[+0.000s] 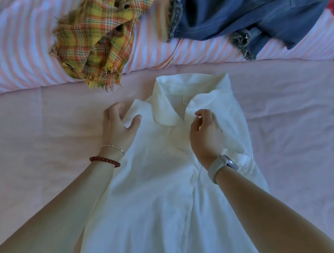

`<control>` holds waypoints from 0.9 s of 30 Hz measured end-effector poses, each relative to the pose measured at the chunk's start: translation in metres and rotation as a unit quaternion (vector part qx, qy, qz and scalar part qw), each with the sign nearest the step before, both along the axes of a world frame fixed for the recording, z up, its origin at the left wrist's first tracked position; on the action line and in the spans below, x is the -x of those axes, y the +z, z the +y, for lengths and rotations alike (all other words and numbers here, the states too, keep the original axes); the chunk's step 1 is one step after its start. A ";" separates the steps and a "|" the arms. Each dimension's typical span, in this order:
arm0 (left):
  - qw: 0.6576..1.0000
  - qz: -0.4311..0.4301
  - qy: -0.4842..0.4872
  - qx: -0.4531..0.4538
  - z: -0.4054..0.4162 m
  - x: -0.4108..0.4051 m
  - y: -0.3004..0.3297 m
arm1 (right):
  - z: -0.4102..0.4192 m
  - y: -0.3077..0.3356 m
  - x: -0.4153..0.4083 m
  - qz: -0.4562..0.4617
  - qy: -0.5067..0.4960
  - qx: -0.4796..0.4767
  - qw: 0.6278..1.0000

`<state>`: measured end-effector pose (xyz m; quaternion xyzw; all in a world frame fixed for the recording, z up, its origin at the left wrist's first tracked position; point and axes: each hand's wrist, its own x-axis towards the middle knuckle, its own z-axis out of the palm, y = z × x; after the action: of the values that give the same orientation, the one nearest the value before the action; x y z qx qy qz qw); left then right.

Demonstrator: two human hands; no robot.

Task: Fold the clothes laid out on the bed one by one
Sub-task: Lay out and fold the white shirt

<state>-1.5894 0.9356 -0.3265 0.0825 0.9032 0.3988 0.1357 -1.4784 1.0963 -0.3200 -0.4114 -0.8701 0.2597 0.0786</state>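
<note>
Pink bedsheet [287, 123] under white shirt [153, 197]; left hand [118, 125] grips shoulder, right hand [204, 134] seemingly pinches collar.

— Is the white shirt [153, 197] showing whole?
— No, its hem is running off the bottom edge, and the left hand [118, 125] is covering part of its shoulder
— And the denim garment [233, 13]?
— The top edge is cutting it off, the plaid cloth [98, 29] too

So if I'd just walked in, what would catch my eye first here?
Probably the white shirt spread button-side up on the pink bedsheet, with the left hand gripping its shoulder and the right hand by the collar. Behind it, a yellow plaid cloth and blue denim lie crumpled on a striped quilt.
</note>
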 end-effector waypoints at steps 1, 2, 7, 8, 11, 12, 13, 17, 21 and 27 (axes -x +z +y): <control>0.998 0.036 -0.050 0.025 0.006 0.006 0.003 | 0.004 0.003 -0.001 0.042 0.016 -0.022 0.999; 0.990 0.067 -0.110 0.053 0.012 0.012 0.005 | 0.011 0.008 0.000 0.076 0.031 -0.038 0.996; 0.902 0.135 -0.376 0.163 0.047 0.044 0.014 | 0.078 0.022 0.016 0.017 0.094 -0.065 0.993; 0.884 0.136 -0.404 0.192 0.053 0.051 0.013 | 0.092 0.024 0.019 -0.021 0.113 -0.061 0.992; 0.847 0.112 -0.454 0.254 0.068 0.069 0.012 | 0.123 0.028 0.026 -0.136 0.204 -0.030 0.969; 0.841 0.095 -0.463 0.264 0.073 0.073 0.012 | 0.129 0.030 0.028 -0.179 0.236 -0.013 0.955; 0.839 0.085 -0.469 0.262 0.077 0.075 0.012 | 0.132 0.031 0.031 -0.221 0.261 0.002 0.940; 0.902 0.183 -0.373 0.119 0.089 0.070 0.013 | 0.124 0.033 0.046 -0.209 0.233 -0.048 0.948; 0.950 0.186 -0.241 0.073 0.100 0.071 0.017 | 0.099 0.023 0.062 -0.156 0.166 -0.058 0.972; 0.917 0.177 -0.263 0.242 0.111 0.048 0.001 | 0.076 0.015 0.048 -0.034 0.090 0.193 0.976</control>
<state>-1.6374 1.0467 -0.3253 0.3507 0.9271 0.0970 0.0897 -1.5268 1.1721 -0.3054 -0.3475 -0.8391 0.4148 -0.0560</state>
